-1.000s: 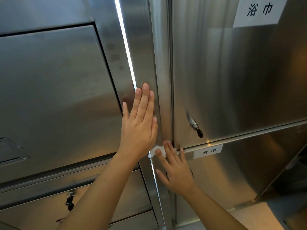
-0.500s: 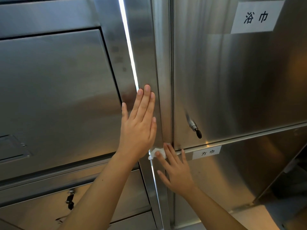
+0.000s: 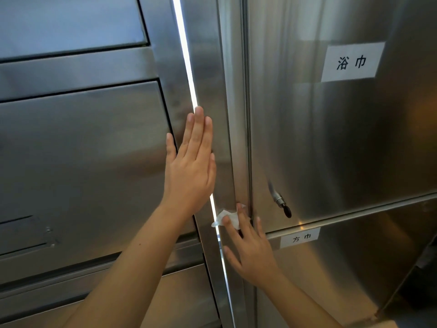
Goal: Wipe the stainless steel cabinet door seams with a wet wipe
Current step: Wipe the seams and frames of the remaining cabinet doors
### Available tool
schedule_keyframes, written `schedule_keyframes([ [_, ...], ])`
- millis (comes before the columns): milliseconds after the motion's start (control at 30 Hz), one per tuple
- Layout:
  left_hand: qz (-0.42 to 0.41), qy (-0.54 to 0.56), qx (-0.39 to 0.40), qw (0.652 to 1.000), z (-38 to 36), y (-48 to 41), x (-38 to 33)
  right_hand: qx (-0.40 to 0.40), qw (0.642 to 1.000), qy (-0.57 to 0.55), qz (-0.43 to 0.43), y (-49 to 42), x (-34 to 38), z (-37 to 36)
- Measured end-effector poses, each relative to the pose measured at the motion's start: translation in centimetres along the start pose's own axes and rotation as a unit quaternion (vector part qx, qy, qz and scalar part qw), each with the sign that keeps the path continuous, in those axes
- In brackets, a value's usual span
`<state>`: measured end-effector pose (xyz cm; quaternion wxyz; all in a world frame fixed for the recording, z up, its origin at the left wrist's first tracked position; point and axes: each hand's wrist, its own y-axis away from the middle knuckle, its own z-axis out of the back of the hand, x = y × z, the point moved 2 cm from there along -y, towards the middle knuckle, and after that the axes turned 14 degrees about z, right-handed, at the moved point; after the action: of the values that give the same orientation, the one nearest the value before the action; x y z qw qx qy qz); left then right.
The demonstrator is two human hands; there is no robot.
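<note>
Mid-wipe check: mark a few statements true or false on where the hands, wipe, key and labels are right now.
1. The left hand lies flat, fingers straight, on the cabinet. True.
2. The wipe is in the left hand. False: the right hand presses it against the cabinet, beside the vertical door seam.
3. A key sits in the lock of the right door. True.
4. The cabinet carries only one label. False: a large label is up on the door and a small label is below the key.
</note>
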<state>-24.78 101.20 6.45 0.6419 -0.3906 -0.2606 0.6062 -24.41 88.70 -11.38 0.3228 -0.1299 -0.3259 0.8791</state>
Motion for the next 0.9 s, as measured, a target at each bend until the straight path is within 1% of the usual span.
schedule_keyframes([
  [133, -0.029, -0.010, -0.019, 0.999, 0.6, -1.2, 0.1, -0.017, 1.000, 0.006, 0.008, -1.1, -0.1, 0.8],
  [200, -0.036, -0.015, -0.031, 0.999, 1.0, -2.1, 0.1, -0.042, 0.999, 0.008, 0.008, -2.5, -0.2, 1.7],
  [333, -0.057, -0.036, -0.044, 0.997, 2.1, -4.0, 0.1, -0.105, 0.994, 0.016, 0.006, -7.4, -0.7, 5.1],
  [467, -0.083, -0.049, -0.062, 0.993, 3.5, -6.2, 0.2, -0.138, 0.989, 0.038, 0.034, -11.8, -1.8, 8.9],
  [533, -0.092, -0.050, -0.074, 0.992, 4.3, -7.5, 0.1, -0.144, 0.988, 0.043, 0.042, -13.0, -2.1, 9.9],
  [633, -0.095, -0.048, -0.076, 0.991, 5.2, -9.1, 0.0, -0.139, 0.989, 0.039, 0.038, -12.3, -1.9, 9.4],
  [767, -0.094, -0.052, -0.053, 0.993, 5.8, -9.8, -0.1, -0.124, 0.990, 0.052, 0.038, -10.5, -1.5, 8.1],
  [900, -0.097, -0.063, -0.028, 0.993, 6.8, -11.8, -0.2, -0.147, 0.986, 0.049, 0.055, -13.0, -1.7, 11.0],
])
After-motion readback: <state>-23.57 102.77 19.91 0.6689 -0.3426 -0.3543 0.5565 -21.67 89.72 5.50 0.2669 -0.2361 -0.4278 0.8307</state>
